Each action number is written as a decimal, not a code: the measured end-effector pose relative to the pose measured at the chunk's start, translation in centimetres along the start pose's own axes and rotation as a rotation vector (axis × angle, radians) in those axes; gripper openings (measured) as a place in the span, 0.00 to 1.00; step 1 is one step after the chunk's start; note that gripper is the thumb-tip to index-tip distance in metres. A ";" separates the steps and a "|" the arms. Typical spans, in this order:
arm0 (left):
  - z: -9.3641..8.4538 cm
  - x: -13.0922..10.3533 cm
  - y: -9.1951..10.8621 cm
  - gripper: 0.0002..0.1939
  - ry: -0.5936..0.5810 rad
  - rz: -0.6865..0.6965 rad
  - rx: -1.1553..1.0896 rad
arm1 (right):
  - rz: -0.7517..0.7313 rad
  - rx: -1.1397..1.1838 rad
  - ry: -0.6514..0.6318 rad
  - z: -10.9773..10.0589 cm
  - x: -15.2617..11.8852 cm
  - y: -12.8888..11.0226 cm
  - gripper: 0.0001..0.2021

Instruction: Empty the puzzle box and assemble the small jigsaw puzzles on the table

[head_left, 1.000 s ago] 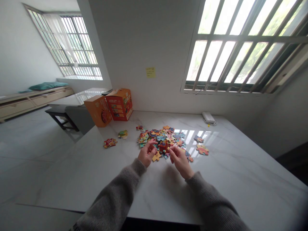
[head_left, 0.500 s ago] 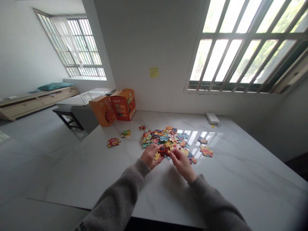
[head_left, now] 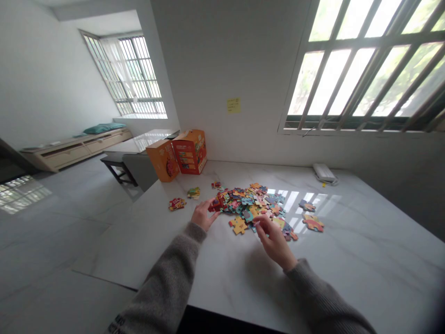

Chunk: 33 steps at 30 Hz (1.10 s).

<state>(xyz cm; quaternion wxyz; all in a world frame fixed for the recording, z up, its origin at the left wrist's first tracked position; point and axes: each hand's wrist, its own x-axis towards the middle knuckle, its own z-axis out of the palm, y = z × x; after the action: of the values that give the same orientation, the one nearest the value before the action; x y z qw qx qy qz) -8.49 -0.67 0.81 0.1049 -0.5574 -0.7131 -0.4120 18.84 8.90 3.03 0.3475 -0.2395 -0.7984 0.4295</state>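
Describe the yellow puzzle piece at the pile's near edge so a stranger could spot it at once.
On the white, grey-veined table, find the heap of puzzle pieces. At its near edge, between the left hand and the right hand, lies the yellow piece. Its mostly yellow face, with a small red tip on its left, sets it apart from the more mixed colours beside it.

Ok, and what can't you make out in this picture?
In the head view:
Yellow note: writing too small to read.
Puzzle pile: lower pieces hidden under upper ones.
Red piece: partly hidden by the left hand.
Right hand: too blurred to tell whether its fingertips hold anything.
Large window: cut off by the picture's edges.
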 end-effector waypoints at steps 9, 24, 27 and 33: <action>-0.6 -0.3 -0.1 0.25 -0.022 0.026 -0.069 | -0.018 -0.016 0.002 -0.1 0.0 0.3 0.11; 3.3 -2.9 7.7 0.27 -0.254 0.283 -0.265 | 0.001 -0.075 0.003 -0.7 0.6 0.6 0.18; 2.9 -2.8 7.4 0.24 -0.267 0.285 -0.259 | 0.054 -0.096 0.146 -4.0 0.4 1.3 0.21; 2.8 -2.9 7.4 0.12 -0.292 0.319 -0.297 | 0.283 -0.366 0.323 -13.8 -4.3 5.8 0.26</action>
<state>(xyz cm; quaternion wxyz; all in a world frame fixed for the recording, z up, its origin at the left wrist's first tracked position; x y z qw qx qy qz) -0.02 -0.45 0.70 -0.0186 -0.7255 -0.5556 -0.4056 32.62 16.12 1.94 0.3580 -0.4725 -0.7556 0.2786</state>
